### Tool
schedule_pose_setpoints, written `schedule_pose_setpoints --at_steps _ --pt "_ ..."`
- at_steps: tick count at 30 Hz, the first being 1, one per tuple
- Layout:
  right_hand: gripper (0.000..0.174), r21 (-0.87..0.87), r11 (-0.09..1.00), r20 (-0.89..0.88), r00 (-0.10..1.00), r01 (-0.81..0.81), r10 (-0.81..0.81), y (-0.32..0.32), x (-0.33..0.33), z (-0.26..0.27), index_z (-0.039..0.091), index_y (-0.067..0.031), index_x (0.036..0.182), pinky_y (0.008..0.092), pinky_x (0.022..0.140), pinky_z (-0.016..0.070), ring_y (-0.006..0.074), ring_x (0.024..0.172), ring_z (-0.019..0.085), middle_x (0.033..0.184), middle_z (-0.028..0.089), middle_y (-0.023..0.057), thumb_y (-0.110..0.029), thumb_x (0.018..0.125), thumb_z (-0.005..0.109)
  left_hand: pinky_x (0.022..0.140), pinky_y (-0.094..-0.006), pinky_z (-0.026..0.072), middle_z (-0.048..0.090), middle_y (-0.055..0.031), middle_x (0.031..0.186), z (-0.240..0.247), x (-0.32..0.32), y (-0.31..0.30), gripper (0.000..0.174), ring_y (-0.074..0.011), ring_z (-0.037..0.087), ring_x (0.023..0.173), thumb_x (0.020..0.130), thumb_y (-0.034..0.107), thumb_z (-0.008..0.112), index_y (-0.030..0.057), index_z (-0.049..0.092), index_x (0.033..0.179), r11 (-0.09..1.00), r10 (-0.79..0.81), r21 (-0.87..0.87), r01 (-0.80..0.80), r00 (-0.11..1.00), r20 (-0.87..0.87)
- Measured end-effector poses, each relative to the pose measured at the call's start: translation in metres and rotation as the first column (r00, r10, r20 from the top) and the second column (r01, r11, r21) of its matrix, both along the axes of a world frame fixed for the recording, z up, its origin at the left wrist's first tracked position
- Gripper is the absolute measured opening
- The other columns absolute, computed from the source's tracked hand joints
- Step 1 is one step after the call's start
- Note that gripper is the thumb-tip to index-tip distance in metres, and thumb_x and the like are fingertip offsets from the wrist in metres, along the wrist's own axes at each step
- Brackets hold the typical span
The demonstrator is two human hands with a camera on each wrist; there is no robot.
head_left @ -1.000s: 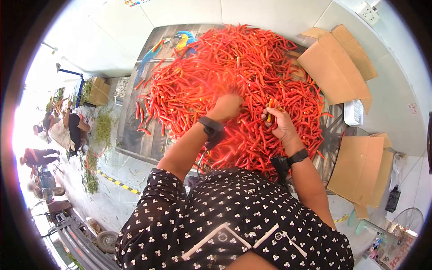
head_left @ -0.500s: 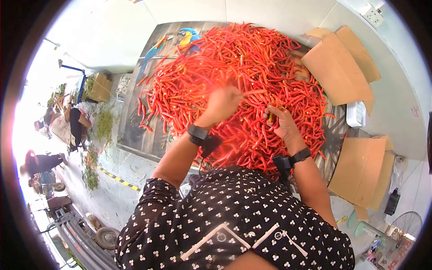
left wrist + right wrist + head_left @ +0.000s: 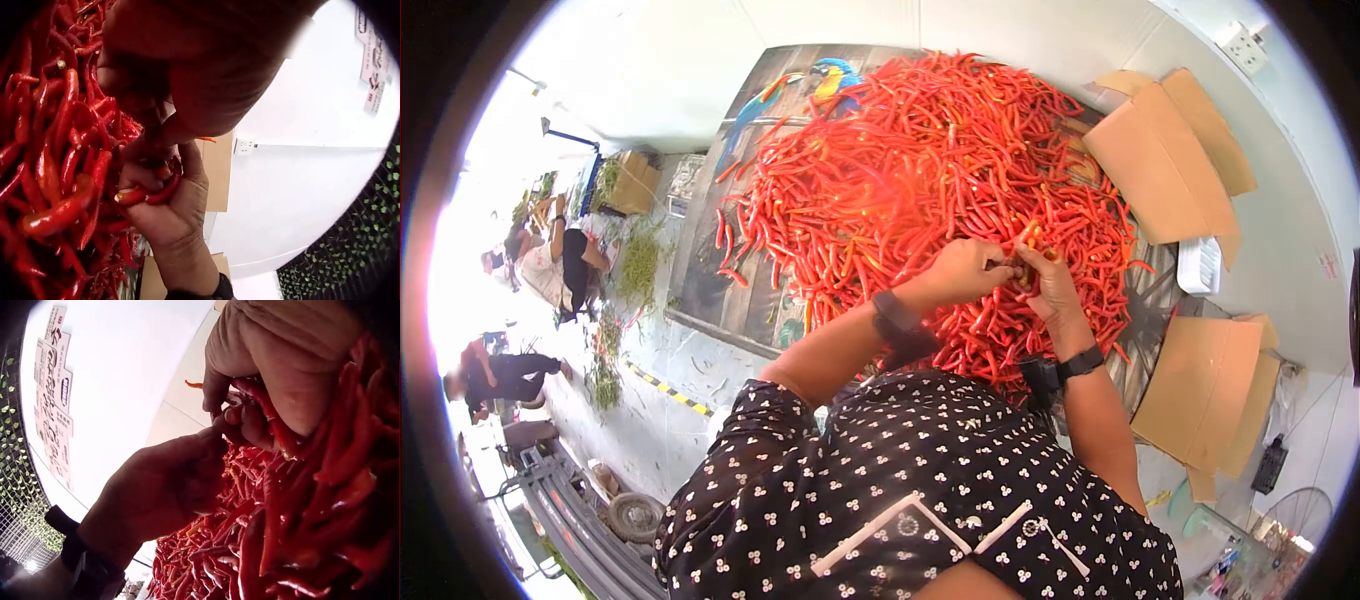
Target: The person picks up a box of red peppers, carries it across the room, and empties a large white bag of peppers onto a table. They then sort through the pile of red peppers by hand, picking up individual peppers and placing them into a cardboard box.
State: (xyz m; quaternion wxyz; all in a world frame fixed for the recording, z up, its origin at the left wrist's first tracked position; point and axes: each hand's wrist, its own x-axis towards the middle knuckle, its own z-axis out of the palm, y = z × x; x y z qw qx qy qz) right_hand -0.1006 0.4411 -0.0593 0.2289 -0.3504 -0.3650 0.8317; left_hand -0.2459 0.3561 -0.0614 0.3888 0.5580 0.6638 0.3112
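Note:
Red chili peppers lie heaped over a dark wooden table. Above the near right of the heap, my right hand grips a few chilies across its curled fingers, their yellowish ends showing. My left hand meets it, thumb and fingers bent, the fingertips right at the right hand's fingers. An orange tip sticks out beyond the joined fingertips in the right wrist view. In the left wrist view the left hand is dark and covers part of the chili between the fingertips.
Open cardboard boxes stand by the wall at right, with a white plastic basket between them. Parrots are pictured on the tabletop. At left are other people, green plant piles and a wheeled vehicle.
My left hand picked up an orange chili from the heap and moved right and nearer with it, to the right hand. The right hand stays nearly in place, holding its chilies.

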Motion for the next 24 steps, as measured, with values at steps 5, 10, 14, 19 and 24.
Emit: schedule_pose_setpoints --at_steps 5,10,14,19,24 --pt "0.007 -0.088 0.987 -0.004 0.990 0.138 -0.139 0.014 0.008 -0.015 0.061 -0.0098 0.087 0.0214 0.044 0.0392 0.0084 0.058 0.055 0.070 0.061 0.0002 -0.012 0.082 0.065 0.082 -0.0409 0.0420 0.051 -0.0109 0.117 -0.008 -0.001 -0.034 0.050 -0.0277 0.048 0.109 0.066 0.035 0.073 0.0130 0.057 0.107 0.878 -0.104 0.403 0.257 0.926 -0.363" --pt "0.007 -0.057 0.996 -0.017 0.997 0.072 -0.073 0.015 0.006 -0.015 0.060 -0.0094 0.086 0.0206 0.044 0.0366 0.0081 0.059 0.054 0.069 0.059 0.0004 -0.013 0.082 0.065 0.087 -0.0474 0.0374 0.050 -0.0089 0.120 -0.012 -0.020 -0.046 0.052 -0.0276 0.048 0.109 0.062 0.025 0.069 0.0175 0.056 0.112 0.846 -0.076 0.403 0.348 0.828 -0.556" --pt "0.007 -0.052 0.995 0.008 0.996 0.089 -0.089 0.013 0.005 -0.012 0.060 -0.0092 0.087 0.0209 0.044 0.0365 0.0082 0.059 0.054 0.070 0.059 0.0003 -0.013 0.083 0.064 0.079 -0.0428 0.0441 0.055 -0.0097 0.106 -0.042 -0.088 -0.030 0.033 -0.0285 0.053 0.097 0.064 0.018 0.064 0.0107 0.064 0.097 0.866 0.169 0.467 0.178 0.774 -0.610" --pt "0.005 -0.075 0.993 0.031 0.996 0.089 -0.087 0.013 0.005 -0.014 0.061 -0.0105 0.087 0.0212 0.044 0.0362 0.0090 0.059 0.054 0.071 0.060 0.0006 -0.013 0.084 0.063 0.076 -0.0395 0.0480 0.061 -0.0142 0.094 -0.013 -0.173 -0.023 0.020 -0.0311 0.059 0.088 0.076 0.020 0.060 0.0057 0.064 0.089 0.795 0.602 0.406 -0.452 0.669 -0.435" --pt "0.004 -0.068 0.994 0.037 0.996 0.087 -0.085 0.012 0.003 -0.013 0.061 -0.0111 0.087 0.0225 0.044 0.0354 0.0091 0.059 0.053 0.071 0.060 0.0007 -0.012 0.084 0.063 0.073 -0.0429 0.0485 0.060 -0.0157 0.100 -0.019 -0.214 -0.020 0.024 -0.0308 0.060 0.087 0.081 0.026 0.056 0.0052 0.064 0.089 0.734 0.605 0.267 -0.624 0.422 -0.675"
